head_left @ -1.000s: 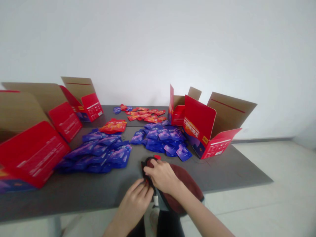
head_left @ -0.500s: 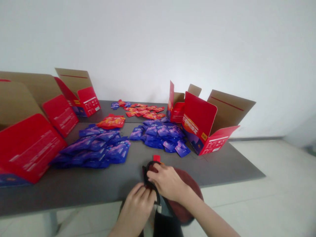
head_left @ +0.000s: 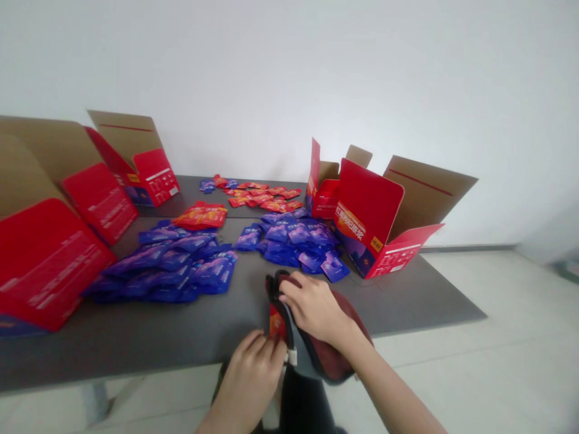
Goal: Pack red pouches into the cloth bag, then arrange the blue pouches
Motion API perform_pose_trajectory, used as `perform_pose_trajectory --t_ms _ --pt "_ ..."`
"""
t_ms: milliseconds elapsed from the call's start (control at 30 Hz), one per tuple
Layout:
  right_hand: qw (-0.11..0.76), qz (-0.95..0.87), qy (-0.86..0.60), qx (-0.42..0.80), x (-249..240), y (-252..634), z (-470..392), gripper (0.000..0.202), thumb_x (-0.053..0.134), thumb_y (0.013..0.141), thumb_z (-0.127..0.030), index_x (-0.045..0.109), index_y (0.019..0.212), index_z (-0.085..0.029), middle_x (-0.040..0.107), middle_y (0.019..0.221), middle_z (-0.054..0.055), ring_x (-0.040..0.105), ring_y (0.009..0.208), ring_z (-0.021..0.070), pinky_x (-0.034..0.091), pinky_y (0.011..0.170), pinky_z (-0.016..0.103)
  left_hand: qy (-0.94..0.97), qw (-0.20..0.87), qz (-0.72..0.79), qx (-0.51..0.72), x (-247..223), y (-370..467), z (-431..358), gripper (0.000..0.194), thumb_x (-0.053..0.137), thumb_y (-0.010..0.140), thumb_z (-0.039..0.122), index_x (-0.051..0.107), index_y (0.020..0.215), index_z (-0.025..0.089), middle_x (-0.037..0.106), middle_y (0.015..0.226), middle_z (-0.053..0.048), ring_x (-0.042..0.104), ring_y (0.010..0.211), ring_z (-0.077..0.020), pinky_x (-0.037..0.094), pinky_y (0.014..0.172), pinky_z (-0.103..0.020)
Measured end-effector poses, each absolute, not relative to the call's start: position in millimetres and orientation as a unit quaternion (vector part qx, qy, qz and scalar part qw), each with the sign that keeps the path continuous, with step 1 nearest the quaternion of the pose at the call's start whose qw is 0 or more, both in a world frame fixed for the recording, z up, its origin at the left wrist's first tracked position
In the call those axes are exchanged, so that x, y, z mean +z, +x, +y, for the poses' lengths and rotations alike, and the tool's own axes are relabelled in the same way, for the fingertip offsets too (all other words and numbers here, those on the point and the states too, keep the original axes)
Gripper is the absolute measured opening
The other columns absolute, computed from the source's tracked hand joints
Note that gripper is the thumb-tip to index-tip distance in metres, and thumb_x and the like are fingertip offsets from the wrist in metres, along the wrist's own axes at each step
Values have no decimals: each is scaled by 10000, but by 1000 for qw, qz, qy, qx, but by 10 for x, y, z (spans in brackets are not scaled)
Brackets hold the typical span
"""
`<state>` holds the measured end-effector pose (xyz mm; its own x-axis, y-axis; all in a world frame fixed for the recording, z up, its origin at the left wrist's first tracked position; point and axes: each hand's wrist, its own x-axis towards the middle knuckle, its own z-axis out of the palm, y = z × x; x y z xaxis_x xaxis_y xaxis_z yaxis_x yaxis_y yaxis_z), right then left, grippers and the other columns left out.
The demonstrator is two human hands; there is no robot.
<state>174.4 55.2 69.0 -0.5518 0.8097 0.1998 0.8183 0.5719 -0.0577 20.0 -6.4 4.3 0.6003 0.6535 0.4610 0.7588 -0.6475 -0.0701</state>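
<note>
A dark red pouch (head_left: pixel 350 308) with black edging, a grey inner side and a small white tag lies at the table's front edge. My right hand (head_left: pixel 314 306) is closed on its black upper rim and lifts it. My left hand (head_left: pixel 256 367) is closed at the lower end of the rim, by the white tag; its fingertips are partly hidden. A red-orange sachet (head_left: pixel 277 323) shows between the black rim and my left fingers. Whether it lies in the pouch or under it, I cannot tell.
Behind the hands lie a large pile of blue sachets (head_left: pixel 167 265), a second blue pile (head_left: pixel 294 238), a red-orange stack (head_left: pixel 201 215) and scattered red-orange sachets (head_left: pixel 260 196). Open red cartons stand at the left (head_left: pixel 49 259) and right (head_left: pixel 368 223) of the grey table (head_left: pixel 217 319).
My right hand has raised the pouch's rim and tilted it, showing more grey inner side. The red-orange sachet now shows more, beside my left fingers. The view has shifted slightly.
</note>
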Motion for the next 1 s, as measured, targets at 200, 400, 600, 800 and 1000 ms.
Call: perform_pose_trajectory --t_ms 200,400,600,800,1000 --pt "24 -919 -393 13 529 1752 398 153 423 876 -248 555 951 -266 532 948 31 539 714 142 351 584 237 -888 160 -368 -223 10 181 -49 290 403 688 0 605 852 129 652 702 -61 617 664 -193 518 755 -357" --pt "14 -879 -475 -27 478 1722 946 239 335 924 -286 528 1063 -261 544 962 58 560 764 165 363 607 245 -880 142 -375 -254 28 193 -28 319 403 713 15 597 938 132 682 806 -76 624 696 -191 513 758 -354" --pt "85 -898 -431 -36 734 1728 642 231 332 932 -323 547 975 -250 525 951 37 516 784 155 354 635 255 -881 111 -396 -235 31 222 -36 246 446 660 12 599 772 168 640 661 -34 597 618 -177 517 730 -351" --pt "17 -932 -361 -8 619 1705 444 165 414 885 -269 567 945 -280 504 902 29 513 734 152 345 600 253 -887 136 -385 -215 31 223 -34 238 449 631 5 592 755 149 620 645 -42 593 626 -185 517 709 -351" --pt "-4 -889 -457 -30 471 1659 982 262 331 920 -267 514 1105 -289 528 964 52 552 746 164 354 578 247 -891 117 -380 -219 114 241 -17 270 488 674 18 595 896 130 644 730 -41 594 664 -178 503 747 -349"
